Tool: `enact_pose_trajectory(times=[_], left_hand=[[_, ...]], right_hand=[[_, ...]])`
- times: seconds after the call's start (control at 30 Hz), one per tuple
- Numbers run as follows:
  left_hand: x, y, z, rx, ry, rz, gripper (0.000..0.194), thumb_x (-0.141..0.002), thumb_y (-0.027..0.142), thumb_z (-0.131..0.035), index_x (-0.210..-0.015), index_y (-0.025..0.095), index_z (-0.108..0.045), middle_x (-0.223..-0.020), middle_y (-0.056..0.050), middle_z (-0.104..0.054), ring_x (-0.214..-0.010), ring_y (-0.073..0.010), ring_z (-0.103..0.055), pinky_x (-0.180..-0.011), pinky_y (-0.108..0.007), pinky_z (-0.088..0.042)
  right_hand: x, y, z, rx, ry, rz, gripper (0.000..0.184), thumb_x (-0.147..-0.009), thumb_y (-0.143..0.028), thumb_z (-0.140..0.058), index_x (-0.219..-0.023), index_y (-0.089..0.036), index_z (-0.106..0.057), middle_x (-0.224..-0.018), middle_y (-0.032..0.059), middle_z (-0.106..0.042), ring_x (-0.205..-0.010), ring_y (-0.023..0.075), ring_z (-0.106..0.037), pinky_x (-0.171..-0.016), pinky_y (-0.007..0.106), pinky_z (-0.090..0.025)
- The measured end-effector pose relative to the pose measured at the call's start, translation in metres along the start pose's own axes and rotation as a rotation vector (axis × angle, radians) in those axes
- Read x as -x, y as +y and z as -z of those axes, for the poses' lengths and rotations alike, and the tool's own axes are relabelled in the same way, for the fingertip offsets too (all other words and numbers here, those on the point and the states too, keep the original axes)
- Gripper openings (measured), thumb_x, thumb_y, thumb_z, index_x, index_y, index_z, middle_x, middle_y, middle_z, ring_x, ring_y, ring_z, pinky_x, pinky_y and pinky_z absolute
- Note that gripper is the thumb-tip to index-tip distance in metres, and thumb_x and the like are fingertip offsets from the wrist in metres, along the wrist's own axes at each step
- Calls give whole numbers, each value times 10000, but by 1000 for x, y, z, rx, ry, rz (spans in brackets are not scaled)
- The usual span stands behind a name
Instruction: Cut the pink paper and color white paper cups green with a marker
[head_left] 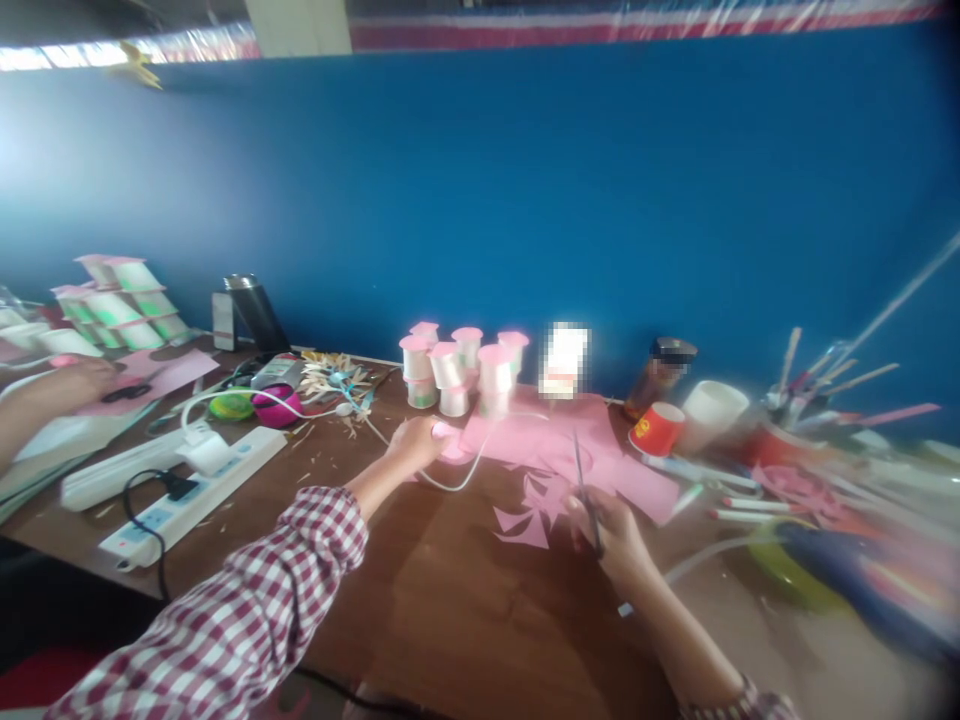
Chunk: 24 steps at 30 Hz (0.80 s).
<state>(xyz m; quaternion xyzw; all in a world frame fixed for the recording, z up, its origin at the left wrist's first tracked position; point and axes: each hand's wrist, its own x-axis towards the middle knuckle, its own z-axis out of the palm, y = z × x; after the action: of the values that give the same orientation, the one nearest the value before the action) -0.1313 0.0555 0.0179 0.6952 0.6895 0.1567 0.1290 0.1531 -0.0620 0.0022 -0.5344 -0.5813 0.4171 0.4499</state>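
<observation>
My left hand (414,446) reaches over the table and is closed on a small rounded pink paper piece (454,441) at its fingertips. My right hand (613,532) is wrapped round a pair of scissors (577,458), whose blades point away from me over the pink paper sheets (551,430). Between the hands lie curled pink paper scraps (534,510). Just beyond my left hand, several stacked paper cups (452,370) stand with pink paper discs on them. A white cable loops beside the left fingers.
Power strips (199,498) and a magenta pouch (277,405) lie left. A phone (566,355) leans by the blue wall. A red cup (657,429), markers (761,508) and blurred tools fill the right. Another person's hand (79,385) works far left near scissors and a cup pyramid (124,300).
</observation>
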Motion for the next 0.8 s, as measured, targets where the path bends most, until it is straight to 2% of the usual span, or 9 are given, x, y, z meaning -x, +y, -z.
enact_pose_trajectory(times=[0.1, 0.2, 0.27, 0.33, 0.47, 0.67, 0.8], left_hand=[[0, -4, 3, -72, 34, 0, 402, -768, 459, -523, -991, 152, -657, -967, -150, -699, -960, -298, -629, -786, -337, -458], [4, -9, 7, -114, 59, -47, 353, -812, 353, -481, -1068, 169, -640, -1074, -142, -674, -1057, -282, -589, -895, -350, -417], [9, -11, 10, -124, 46, -127, 290, -824, 287, -458, -1011, 212, -667, -1082, -98, -675, -1061, -248, -583, -924, -330, -400], [14, -11, 12, -125, 3, -230, 239, -824, 274, -464, -874, 239, -695, -1008, -58, -692, -1021, -221, -593, -920, -305, -401], [20, -9, 8, -123, -58, -375, 223, -806, 280, -505, -681, 227, -683, -879, -64, -692, -1035, -226, -568, -941, -306, -384], [20, -2, -3, -91, -103, -456, 284, -839, 274, -446, -688, 249, -685, -832, -31, -685, -896, -194, -599, -867, -287, -413], [20, -2, -1, -71, -90, -447, 286, -837, 256, -430, -731, 250, -695, -834, -20, -690, -856, -183, -612, -779, -258, -431]], right_hand=[[1, -1, 0, -9, -4, 13, 354, -784, -476, -620, -614, -187, -507, -433, -45, -489, -398, 104, -483, -415, 210, -406], [1, -1, 0, -20, -1, 9, 367, -781, -492, -621, -613, -184, -513, -437, -42, -492, -398, 105, -485, -413, 213, -405], [1, -1, 0, -30, 4, 1, 372, -774, -504, -626, -620, -183, -519, -438, -42, -492, -399, 108, -487, -411, 217, -405], [1, -1, 0, -40, 5, 1, 374, -764, -512, -634, -628, -182, -523, -437, -42, -495, -398, 110, -487, -410, 219, -407], [1, 0, 0, -62, 12, -12, 358, -746, -517, -651, -686, -181, -543, -431, -53, -492, -385, 105, -477, -402, 216, -407], [0, 2, -1, -58, 1, 11, 348, -754, -491, -650, -656, -184, -518, -425, -52, -493, -386, 100, -471, -404, 211, -400], [1, 0, -3, -47, 8, 21, 334, -765, -492, -632, -678, -187, -527, -427, -55, -493, -384, 105, -468, -400, 214, -394]])
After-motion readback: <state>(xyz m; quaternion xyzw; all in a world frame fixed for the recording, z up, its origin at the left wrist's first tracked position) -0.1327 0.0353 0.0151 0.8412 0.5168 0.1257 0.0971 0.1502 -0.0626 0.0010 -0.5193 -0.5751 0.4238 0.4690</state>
